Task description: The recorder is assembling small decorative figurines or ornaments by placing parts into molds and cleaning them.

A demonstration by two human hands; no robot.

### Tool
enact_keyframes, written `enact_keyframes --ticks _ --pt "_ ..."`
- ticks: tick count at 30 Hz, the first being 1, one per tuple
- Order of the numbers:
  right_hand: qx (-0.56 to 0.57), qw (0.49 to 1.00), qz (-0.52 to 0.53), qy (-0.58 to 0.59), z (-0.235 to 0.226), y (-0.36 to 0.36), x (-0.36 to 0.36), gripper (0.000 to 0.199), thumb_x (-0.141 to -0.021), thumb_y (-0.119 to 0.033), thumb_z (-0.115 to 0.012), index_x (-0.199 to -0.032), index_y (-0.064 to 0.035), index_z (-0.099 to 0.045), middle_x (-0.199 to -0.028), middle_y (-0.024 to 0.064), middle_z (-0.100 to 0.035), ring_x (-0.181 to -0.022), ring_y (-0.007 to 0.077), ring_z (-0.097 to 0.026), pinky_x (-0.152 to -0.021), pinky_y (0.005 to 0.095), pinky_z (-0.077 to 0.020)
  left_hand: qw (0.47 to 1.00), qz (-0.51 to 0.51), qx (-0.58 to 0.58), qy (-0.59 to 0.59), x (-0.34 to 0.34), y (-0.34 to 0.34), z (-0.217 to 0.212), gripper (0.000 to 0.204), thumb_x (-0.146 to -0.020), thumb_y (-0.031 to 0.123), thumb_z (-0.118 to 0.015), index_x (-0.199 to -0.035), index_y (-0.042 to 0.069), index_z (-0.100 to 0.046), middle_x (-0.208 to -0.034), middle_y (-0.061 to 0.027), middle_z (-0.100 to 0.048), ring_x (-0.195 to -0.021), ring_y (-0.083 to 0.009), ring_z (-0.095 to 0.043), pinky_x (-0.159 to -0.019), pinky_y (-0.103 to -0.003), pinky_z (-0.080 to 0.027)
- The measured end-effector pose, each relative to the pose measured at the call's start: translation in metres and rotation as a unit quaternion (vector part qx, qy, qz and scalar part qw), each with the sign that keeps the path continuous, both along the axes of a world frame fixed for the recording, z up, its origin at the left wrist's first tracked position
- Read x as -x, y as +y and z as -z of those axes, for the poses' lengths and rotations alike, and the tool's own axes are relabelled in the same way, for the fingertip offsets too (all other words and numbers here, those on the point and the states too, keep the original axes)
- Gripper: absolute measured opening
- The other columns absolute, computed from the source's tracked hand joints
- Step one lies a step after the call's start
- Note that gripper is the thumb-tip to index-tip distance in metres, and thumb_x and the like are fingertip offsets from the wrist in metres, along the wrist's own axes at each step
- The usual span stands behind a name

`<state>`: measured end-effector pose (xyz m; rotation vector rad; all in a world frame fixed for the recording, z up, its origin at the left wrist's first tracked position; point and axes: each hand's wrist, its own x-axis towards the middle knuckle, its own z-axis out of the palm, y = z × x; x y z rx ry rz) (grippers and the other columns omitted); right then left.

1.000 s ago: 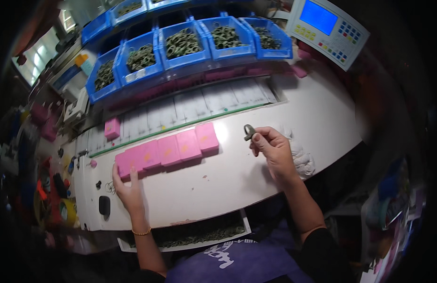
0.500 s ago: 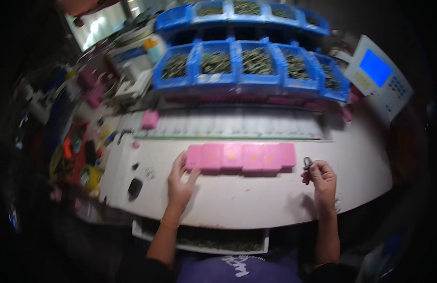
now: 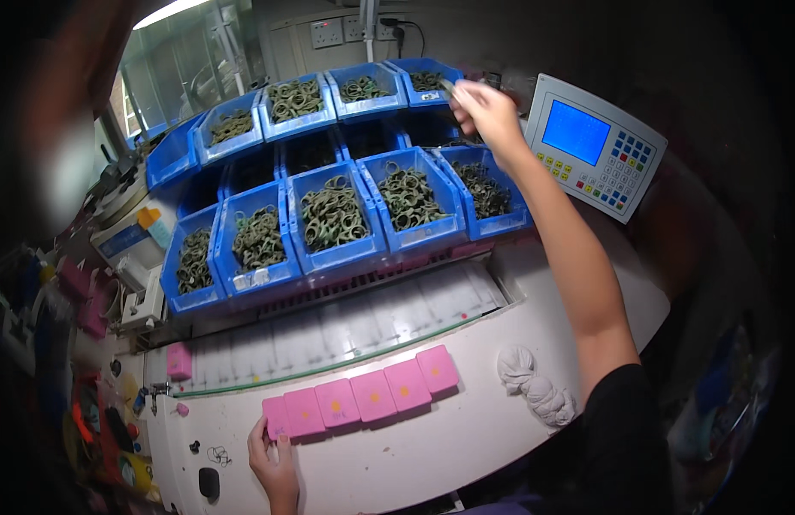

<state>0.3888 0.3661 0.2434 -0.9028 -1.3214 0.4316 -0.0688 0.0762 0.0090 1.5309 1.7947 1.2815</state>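
Note:
A row of several flat pink blocks (image 3: 337,405) with yellow marks lies on the white tabletop. My left hand (image 3: 275,463) is closed round the left end of the row, its fingers along the side and thumb at the front edge of the leftmost block (image 3: 278,421). My right hand (image 3: 487,112) is raised at the far right, beside the upper row's rightmost blue bin (image 3: 428,96). Its fingers pinch a small, blurred greenish piece, ring-shaped in the earlier picture. Similar dark ring-shaped pieces (image 3: 333,213) fill the blue bins.
A light panel (image 3: 329,339) with a green front edge runs below the bins, a single pink block (image 3: 180,361) at its left end. A keypad with a blue screen (image 3: 595,142) stands at the right. A twisted white cloth (image 3: 535,386) and a small black object (image 3: 208,483) lie on the table.
My right hand has gone from the table's right side up and away to the top bins, carrying the small piece. My left hand stays at the row's end. The view has shifted and tilted.

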Motion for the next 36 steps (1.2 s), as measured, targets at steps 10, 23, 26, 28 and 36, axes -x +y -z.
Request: enact_keyframes --ticks 10,23,26,28,36 --pt "-0.011 0.949 0.023 -0.313 0.136 -0.153 0.001 0.014 -0.088 -0.017 -0.073 -0.094 -0.0047 -0.076 -0.089 0.0115 -0.074 -0.078 0.0258 -0.068 -0.073 0.0369 -0.0536 0.991 -0.054 -0.105 0.069 0.004 -0.005 0.002 0.038 -0.096 0.006 -0.066 -0.131 -0.004 -0.058 -0.132 -0.0178 -0.057 -0.116 -0.0278 -0.055 -0.096 -0.039 -0.048" --pt "0.033 0.862 0.415 -0.29 0.268 -0.111 -0.262 0.035 -0.097 -0.023 -0.062 -0.124 -0.0001 -0.061 -0.121 0.0221 -0.062 -0.117 0.0399 -0.055 -0.097 0.0462 -0.0466 0.824 0.424 -0.246 0.284 -0.261 0.146 -0.055 0.052 -0.08 0.001 -0.075 -0.129 0.001 -0.059 -0.127 -0.0203 -0.06 -0.114 -0.0377 -0.059 -0.098 -0.043 -0.047" --pt "0.048 0.867 0.394 -0.301 0.259 -0.066 -0.298 0.04 -0.096 -0.027 -0.061 -0.127 -0.0015 -0.059 -0.126 0.0216 -0.061 -0.118 0.0407 -0.056 -0.098 0.0483 -0.0455 0.824 0.421 -0.194 0.325 -0.346 0.185 -0.049 0.069 -0.083 0.016 -0.077 -0.145 0.004 -0.046 -0.141 -0.0214 -0.052 -0.129 -0.0391 -0.051 -0.105 -0.045 -0.044" --pt "0.093 0.886 0.375 -0.258 0.256 -0.039 -0.296 0.041 -0.094 -0.025 -0.065 -0.129 -0.0049 -0.059 -0.126 0.02 -0.061 -0.118 0.0397 -0.056 -0.099 0.0475 -0.0456 0.815 0.422 -0.201 0.343 -0.386 0.218 -0.034 0.084 -0.085 0.032 -0.077 -0.152 0.004 -0.035 -0.148 -0.0256 -0.045 -0.136 -0.044 -0.044 -0.11 -0.049 -0.038" --pt "-0.018 0.877 0.362 -0.315 0.234 0.025 -0.329 0.043 -0.091 -0.022 -0.068 -0.13 -0.0081 -0.059 -0.128 0.0176 -0.061 -0.118 0.0384 -0.056 -0.099 0.0457 -0.0458 0.786 0.376 -0.189 0.453 -0.47 0.29 -0.022 0.098 -0.082 0.061 -0.072 -0.151 0.001 -0.036 -0.139 -0.0307 -0.049 -0.127 -0.0485 -0.049 -0.104 -0.056 -0.04"
